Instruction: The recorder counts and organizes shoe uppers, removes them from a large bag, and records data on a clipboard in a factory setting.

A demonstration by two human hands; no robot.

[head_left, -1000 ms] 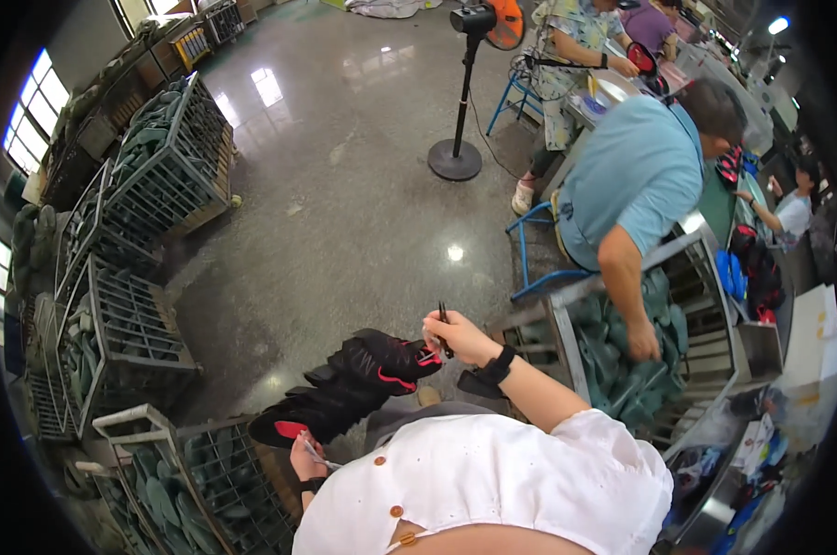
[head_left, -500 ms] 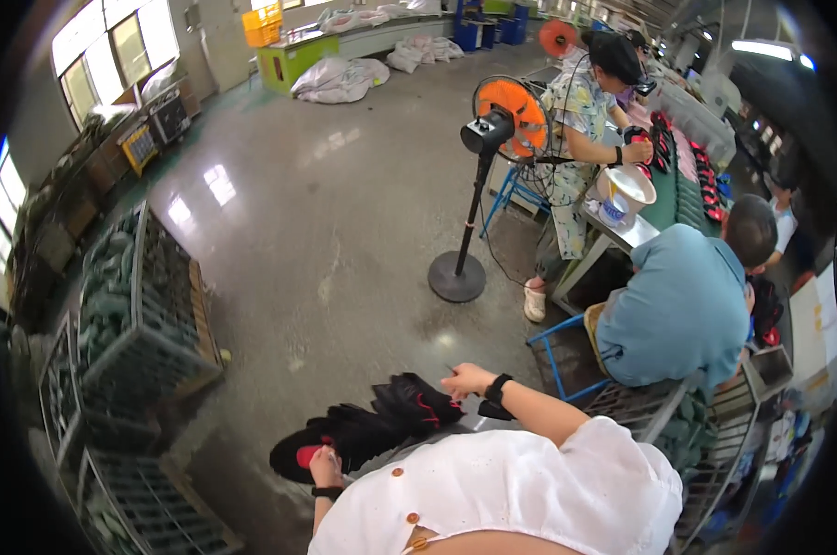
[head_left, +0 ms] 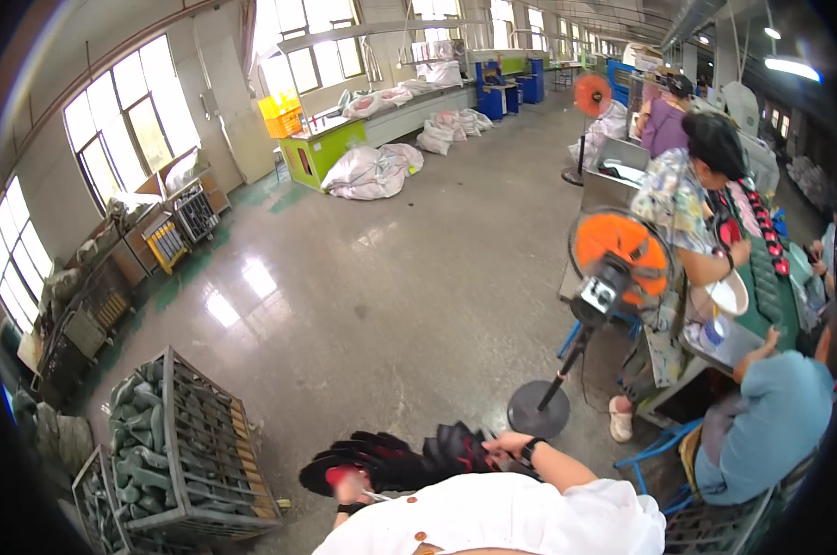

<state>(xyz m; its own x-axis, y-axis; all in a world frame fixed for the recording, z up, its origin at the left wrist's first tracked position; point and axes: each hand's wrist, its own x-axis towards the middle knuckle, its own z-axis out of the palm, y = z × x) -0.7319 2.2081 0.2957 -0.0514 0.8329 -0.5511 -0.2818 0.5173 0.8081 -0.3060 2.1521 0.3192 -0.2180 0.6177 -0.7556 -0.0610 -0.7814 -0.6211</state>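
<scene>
The left hand holds up one end of the black shoe tops, the right hand touches the other, its grip unclear, and steadiness seems needed.

**Lettering too small or blurred to read**

No word, number or sign can be made out. A blue patch marks a small pale container by the white bucket, too small to read. The pale patch on the orange-bladed pedestal fan's motor housing shows no legible characters either.
</scene>
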